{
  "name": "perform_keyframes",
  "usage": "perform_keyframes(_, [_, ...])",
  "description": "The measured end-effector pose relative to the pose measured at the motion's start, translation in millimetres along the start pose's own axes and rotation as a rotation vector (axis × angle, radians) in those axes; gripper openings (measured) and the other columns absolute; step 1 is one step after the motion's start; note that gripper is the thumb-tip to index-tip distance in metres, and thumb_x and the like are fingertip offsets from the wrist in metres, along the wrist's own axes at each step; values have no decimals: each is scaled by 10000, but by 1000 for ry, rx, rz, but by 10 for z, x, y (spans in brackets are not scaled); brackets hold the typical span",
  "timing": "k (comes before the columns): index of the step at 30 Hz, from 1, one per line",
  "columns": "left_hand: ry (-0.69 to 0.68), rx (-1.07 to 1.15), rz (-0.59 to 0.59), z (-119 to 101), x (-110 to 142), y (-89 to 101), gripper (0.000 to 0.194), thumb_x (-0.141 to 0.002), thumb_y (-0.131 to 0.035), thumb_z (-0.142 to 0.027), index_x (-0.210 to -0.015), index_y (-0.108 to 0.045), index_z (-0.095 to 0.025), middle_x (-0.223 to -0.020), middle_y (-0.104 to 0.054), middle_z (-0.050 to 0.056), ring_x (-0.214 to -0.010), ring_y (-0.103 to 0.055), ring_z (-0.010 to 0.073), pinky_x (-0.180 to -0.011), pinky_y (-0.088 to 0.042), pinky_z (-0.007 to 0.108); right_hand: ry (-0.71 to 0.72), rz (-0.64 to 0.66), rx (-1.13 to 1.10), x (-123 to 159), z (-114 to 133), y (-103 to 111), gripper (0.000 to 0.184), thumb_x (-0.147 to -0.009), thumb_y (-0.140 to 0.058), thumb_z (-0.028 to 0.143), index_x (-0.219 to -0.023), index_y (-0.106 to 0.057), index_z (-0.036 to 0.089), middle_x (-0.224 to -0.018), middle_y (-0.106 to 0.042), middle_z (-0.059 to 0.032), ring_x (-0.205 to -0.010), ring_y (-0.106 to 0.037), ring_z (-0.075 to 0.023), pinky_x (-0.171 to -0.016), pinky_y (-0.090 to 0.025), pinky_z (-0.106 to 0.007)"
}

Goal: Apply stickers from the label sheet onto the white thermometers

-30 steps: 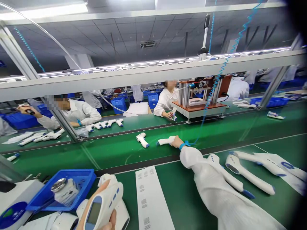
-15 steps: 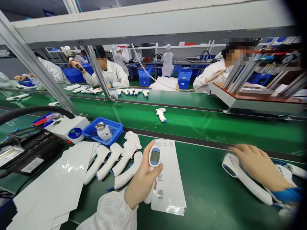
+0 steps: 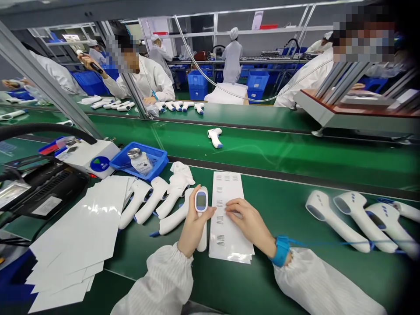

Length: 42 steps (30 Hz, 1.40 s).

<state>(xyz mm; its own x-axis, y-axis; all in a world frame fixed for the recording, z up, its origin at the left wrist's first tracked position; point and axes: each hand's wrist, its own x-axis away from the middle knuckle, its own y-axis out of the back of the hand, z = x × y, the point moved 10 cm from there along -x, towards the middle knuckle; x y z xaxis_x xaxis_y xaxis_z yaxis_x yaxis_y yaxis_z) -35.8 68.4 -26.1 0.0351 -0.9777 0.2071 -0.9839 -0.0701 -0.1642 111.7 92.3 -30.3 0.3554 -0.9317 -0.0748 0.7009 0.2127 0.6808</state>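
Away from the row of thermometers [image 3: 341,225] at the right of the frame, the right hand [image 3: 251,221] has been brought to the label sheet [image 3: 229,236] near the centre, while the held thermometer [image 3: 201,200] is still gripped upright by the left hand [image 3: 193,227], just beside the sheet's left edge. Its screen is turned toward the camera, and its body is wrapped by the left fingers, with the thumb laid across below the screen. The right palm is turned down, its fingers bent and reached leftward over the printed labels; whether anything is pinched by the fingertips cannot be told. A blue wristband [image 3: 281,250] is worn on the right wrist. Farther up, one lone thermometer [image 3: 215,138] is borne by the green belt [image 3: 262,148].
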Motion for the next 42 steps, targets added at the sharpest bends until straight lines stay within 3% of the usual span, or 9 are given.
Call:
perform_keyframes(3, [40, 61, 24, 156, 6, -18, 648, -892, -598, -364, -1445, -261, -383, -1476, -395, 70, -1148, -610, 257, -1021, -455, 440, -17, -18, -35, -9, -72, -43, 168, -886, -542, 185, -868, -705, 224, -1114, -667, -61, -1067, -597, -245, -908, -498, -416])
perform_keyframes(10, [37, 46, 103, 215, -18, -120, 609, -903, -585, -360, -1432, -283, -371, -1512, -350, 45, -1263, -531, 262, -1086, -382, 417, -18, -84, -63, 62, -37, -97, 181, -905, -556, 235, -892, -734, 271, -1158, -684, -46, -1108, -553, -276, -947, -437, -490])
perform_keyframes(18, [36, -88, 76, 193, -65, -97, 639, -895, -583, -388, -1452, -274, -339, -1466, -413, 60, -1364, -404, 286, -1123, -325, 449, -62, -107, -28, -19, 26, -117, 100, -822, -634, 181, -732, -644, 223, -969, -690, -47, -1001, -570, -258, -892, -428, -458])
perform_keyframes(22, [32, -109, 60, 120, -96, -86, 637, -884, -595, -347, -1444, -292, -336, -1452, -394, 50, -1337, -422, 273, -1094, -373, 425, 75, 53, -259, 184, 369, -83, 152, -747, -616, 68, -711, -586, 213, -878, -645, -28, -885, -606, -200, -814, -497, -360])
perform_keyframes(26, [110, -30, 97, 146, 0, -209, 707, -873, -587, -335, -1473, -214, -367, -1312, -498, 67, -1002, -625, 229, -795, -568, 368, -122, 331, -609, 438, 526, -93, 121, -784, -628, 155, -687, -574, 202, -867, -621, -15, -666, -623, -124, -593, -532, -248])
perform_keyframes(29, [105, -10, 152, 216, 137, -389, 702, -880, -582, -369, -1478, -214, -359, -1245, -554, 73, -810, -646, 194, -686, -573, 339, -184, 151, -579, 393, 474, 193, 132, -810, -636, 237, -689, -601, 199, -899, -621, -40, -691, -614, -134, -531, -511, -230])
perform_keyframes(32, [103, -21, 162, 359, 241, -500, 695, -883, -579, -413, -1481, -232, -337, -1375, -492, 90, -1019, -634, 266, -843, -553, 400, -155, -57, -424, 283, 377, 426, 120, -816, -640, 267, -714, -637, 203, -963, -615, -64, -788, -609, -162, -549, -498, -234])
perform_keyframes(36, [44, -51, 142, 426, 272, -527, 659, -893, -572, -364, -1478, -272, -317, -1513, -362, 64, -1378, -372, 313, -1108, -370, 461, -142, -128, -371, 170, 269, 442, 91, -806, -645, 256, -730, -653, 206, -1006, -608, -59, -803, -605, -155, -638, -511, -259])
perform_keyframes(42, [21, -71, 183, 393, 264, -558, 645, -916, -532, -260, -1487, -234, -298, -1570, -288, 45, -1448, -256, 275, -1170, -273, 456, -107, -136, -377, 94, 299, 415, 100, -801, -647, 252, -712, -647, 206, -976, -646, -54, -899, -617, -189, -784, -496, -319])
